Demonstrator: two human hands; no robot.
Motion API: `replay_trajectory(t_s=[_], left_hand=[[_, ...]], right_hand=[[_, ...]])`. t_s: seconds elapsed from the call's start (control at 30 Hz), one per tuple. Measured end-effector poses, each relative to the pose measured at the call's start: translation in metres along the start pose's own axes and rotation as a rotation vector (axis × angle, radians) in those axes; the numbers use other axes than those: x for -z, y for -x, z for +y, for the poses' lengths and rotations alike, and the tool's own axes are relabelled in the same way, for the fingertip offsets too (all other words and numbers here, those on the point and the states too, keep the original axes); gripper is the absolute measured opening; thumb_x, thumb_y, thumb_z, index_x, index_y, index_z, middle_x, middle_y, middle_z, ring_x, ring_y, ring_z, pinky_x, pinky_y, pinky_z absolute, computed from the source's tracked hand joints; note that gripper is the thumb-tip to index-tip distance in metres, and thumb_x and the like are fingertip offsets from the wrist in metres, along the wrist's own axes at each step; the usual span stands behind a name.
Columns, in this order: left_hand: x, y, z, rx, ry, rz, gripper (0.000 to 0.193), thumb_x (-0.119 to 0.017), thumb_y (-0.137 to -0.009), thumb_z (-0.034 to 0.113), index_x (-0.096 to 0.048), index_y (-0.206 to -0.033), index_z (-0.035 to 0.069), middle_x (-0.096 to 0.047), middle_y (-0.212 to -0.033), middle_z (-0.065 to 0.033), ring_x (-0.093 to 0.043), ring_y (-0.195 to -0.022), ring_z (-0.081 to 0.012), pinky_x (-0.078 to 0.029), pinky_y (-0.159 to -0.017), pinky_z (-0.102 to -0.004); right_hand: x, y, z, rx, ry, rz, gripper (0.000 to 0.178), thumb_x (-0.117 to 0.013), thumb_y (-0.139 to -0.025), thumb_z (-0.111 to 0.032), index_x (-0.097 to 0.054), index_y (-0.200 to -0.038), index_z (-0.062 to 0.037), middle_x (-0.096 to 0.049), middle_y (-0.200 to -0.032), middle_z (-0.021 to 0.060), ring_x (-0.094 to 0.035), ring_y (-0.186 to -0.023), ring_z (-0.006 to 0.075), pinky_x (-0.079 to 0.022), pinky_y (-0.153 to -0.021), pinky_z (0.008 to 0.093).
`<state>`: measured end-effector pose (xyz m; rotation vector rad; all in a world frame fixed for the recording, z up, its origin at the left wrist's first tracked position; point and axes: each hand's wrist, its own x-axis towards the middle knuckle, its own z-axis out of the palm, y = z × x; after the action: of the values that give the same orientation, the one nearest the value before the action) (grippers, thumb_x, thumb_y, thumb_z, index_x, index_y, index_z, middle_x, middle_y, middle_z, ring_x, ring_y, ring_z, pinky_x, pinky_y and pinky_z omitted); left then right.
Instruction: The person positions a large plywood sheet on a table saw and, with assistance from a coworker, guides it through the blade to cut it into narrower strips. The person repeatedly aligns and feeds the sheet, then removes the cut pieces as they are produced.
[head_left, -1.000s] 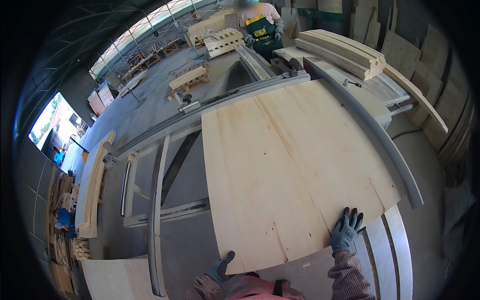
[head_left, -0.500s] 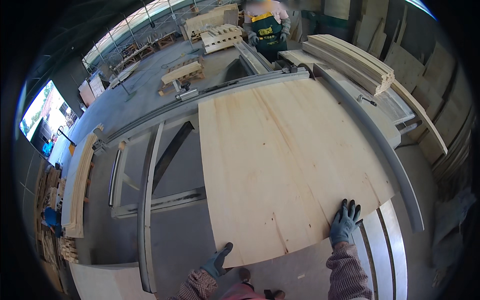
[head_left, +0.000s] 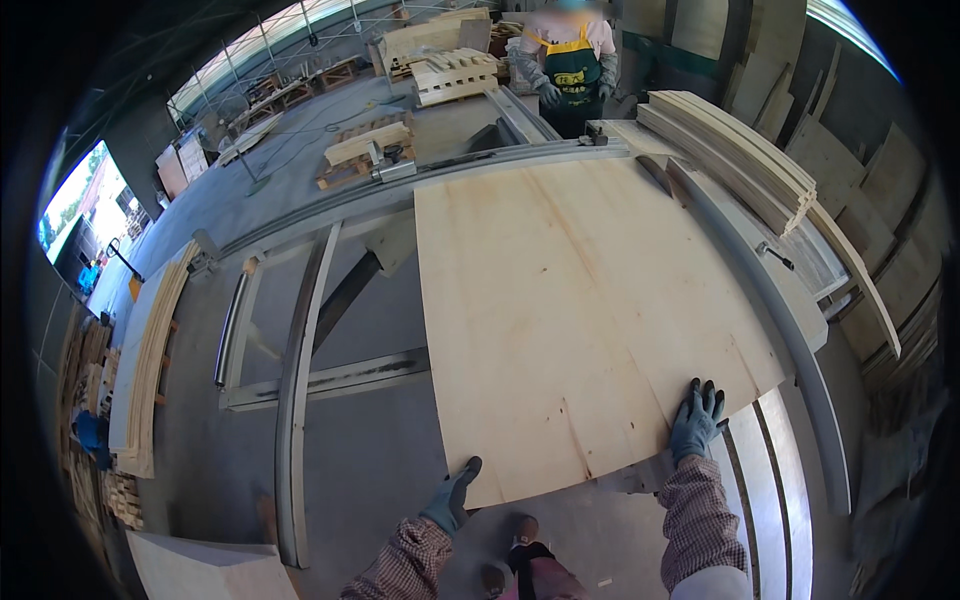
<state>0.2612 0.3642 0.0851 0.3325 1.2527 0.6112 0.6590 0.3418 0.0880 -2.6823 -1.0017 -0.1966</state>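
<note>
A large pale plywood sheet (head_left: 570, 310) lies flat on a metal-framed panel saw, its grain streaked and dotted with small knots. My left hand (head_left: 453, 497), in a blue-grey glove with dark fingertips, grips the sheet's near left corner. Its thumb rests on top and its other fingers are hidden beneath. At the near right edge, my right hand (head_left: 697, 420), gloved alike, presses on the top face with fingers stretched and apart. Along the sheet's right side runs a long grey fence (head_left: 760, 300). A dark curved part (head_left: 655, 175) stands by the far right corner.
Stacked wooden strips (head_left: 730, 155) lie beyond the fence. A person (head_left: 573, 75) in a dark apron stands at the far end. Open frame bars (head_left: 293, 400) extend on the left, and a slatted metal surface (head_left: 765, 480) is near right. Pallets (head_left: 365, 150) stand on the floor beyond.
The view has shifted slightly. The sheet and both hands appear a little farther up and to the right, still in contact. My feet have changed position.
</note>
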Motion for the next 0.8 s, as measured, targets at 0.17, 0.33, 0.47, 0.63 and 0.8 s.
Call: replay_trajectory(t_s=[0.17, 0.33, 0.47, 0.63, 0.8], left_hand=[[0.009, -0.012, -0.011, -0.056, -0.005, -0.022, 0.061, -0.071, -0.075, 0.04, -0.047, -0.122, 0.009, -0.052, -0.116, -0.0081, -0.053, -0.104, -0.0233, -0.05, -0.078, -0.0406], [0.01, -0.009, -0.018, -0.269, -0.178, -0.032, 0.058, -0.069, -0.078, 0.037, -0.046, -0.124, 0.011, -0.053, -0.115, -0.0081, -0.053, -0.105, -0.0228, -0.049, -0.082, -0.0385], [0.03, -0.023, -0.028, -0.275, -0.224, -0.054, 0.059, -0.069, -0.079, 0.026, -0.043, -0.129, 0.01, -0.054, -0.114, -0.009, -0.053, -0.106, -0.0252, -0.048, -0.085, -0.0351], [0.009, -0.008, -0.017, -0.18, -0.164, 0.038, 0.052, -0.066, -0.081, 0.029, -0.046, -0.126, 0.014, -0.055, -0.114, -0.006, -0.054, -0.104, -0.0237, -0.05, -0.081, -0.0371], [0.05, -0.048, -0.03, -0.188, -0.109, -0.004, 0.048, -0.063, -0.082, 0.038, -0.049, -0.122, 0.016, -0.056, -0.113, -0.0067, -0.055, -0.104, -0.0215, -0.051, -0.08, -0.0389]], right_hand=[[-0.008, 0.001, 0.007, -0.001, 0.0, 0.019, 0.047, -0.051, -0.084, -0.025, -0.044, -0.131, -0.0307, -0.03, -0.144, -0.0001, -0.018, -0.136, 0.0258, -0.011, -0.101, 0.0651], [-0.001, 0.002, 0.003, -0.012, 0.016, -0.007, 0.046, -0.049, -0.085, -0.028, -0.044, -0.131, -0.031, -0.029, -0.145, -0.0004, -0.017, -0.136, 0.0257, -0.01, -0.101, 0.0649], [-0.005, 0.009, 0.002, -0.008, 0.038, -0.034, 0.047, -0.048, -0.085, -0.03, -0.043, -0.132, -0.0315, -0.028, -0.145, -0.0005, -0.016, -0.136, 0.0257, -0.009, -0.101, 0.065], [0.001, 0.012, 0.005, -0.006, 0.007, -0.017, 0.047, -0.048, -0.086, -0.029, -0.042, -0.132, -0.0307, -0.029, -0.145, 0.0011, -0.017, -0.136, 0.0272, -0.01, -0.1, 0.0669], [-0.003, 0.019, -0.008, 0.028, -0.038, 0.013, 0.047, -0.047, -0.086, -0.03, -0.042, -0.132, -0.0297, -0.031, -0.143, 0.0023, -0.017, -0.136, 0.0278, -0.008, -0.099, 0.0678]])
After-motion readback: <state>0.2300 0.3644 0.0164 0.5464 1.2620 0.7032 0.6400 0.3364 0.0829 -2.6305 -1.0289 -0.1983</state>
